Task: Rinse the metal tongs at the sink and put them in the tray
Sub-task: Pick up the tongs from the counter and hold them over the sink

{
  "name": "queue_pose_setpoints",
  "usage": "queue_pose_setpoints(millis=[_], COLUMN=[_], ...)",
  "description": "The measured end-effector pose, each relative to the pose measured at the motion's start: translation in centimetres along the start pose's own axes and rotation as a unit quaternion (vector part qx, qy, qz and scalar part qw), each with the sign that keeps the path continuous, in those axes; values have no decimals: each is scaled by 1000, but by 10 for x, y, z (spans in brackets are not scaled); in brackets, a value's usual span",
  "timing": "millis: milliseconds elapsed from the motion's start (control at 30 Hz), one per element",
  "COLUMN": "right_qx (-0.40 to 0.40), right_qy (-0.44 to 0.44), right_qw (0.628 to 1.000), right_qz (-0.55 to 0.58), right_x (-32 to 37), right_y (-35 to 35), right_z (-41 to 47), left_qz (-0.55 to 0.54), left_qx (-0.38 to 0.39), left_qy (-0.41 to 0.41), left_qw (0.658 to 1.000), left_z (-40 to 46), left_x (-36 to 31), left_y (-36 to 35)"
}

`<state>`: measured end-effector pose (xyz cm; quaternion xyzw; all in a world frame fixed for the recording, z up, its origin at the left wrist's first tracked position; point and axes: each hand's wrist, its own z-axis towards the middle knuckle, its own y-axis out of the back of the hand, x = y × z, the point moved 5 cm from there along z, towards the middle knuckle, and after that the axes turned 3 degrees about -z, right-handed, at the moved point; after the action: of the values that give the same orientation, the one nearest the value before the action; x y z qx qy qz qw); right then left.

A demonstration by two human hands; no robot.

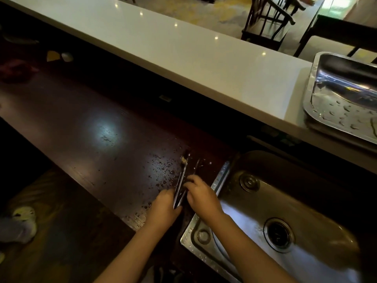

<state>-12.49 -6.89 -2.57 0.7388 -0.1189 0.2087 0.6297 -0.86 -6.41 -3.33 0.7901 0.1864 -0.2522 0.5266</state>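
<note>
The metal tongs [183,176] lie over the wet dark wooden counter [91,129], just left of the steel sink [306,201], tips pointing away from me with a pale bit of residue on one tip. My left hand [165,207] grips the near end of the tongs from the left. My right hand [201,196] closes on the arms from the right, its fingers over the metal. The shiny metal tray [326,119] sits on the raised white ledge at the far right, wet with drops.
The sink has a round drain [278,234] and two fitting holes on its rim. A long white ledge [183,58] runs behind the counter. Dark chairs [267,19] stand beyond it. Small objects lie at the counter's far left.
</note>
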Motion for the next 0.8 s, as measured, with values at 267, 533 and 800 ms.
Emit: queue_pose_setpoints(millis=[267,533,800], right_qx=[-79,-148,-170], right_qy=[-335,-351,-377], right_qw=[846,785,781], right_qz=[406,489,469], right_x=[-33,-74,-143], right_y=[4,32,50], right_z=[-38,-73,-134], left_qz=[-65,-171,-310], left_qx=[-32,-8,218], left_qy=[-36,-93,0], left_qw=[997,981,925], left_z=[-21,-18,6], left_x=[-23,-64,-126], left_y=[-17,-34,-103])
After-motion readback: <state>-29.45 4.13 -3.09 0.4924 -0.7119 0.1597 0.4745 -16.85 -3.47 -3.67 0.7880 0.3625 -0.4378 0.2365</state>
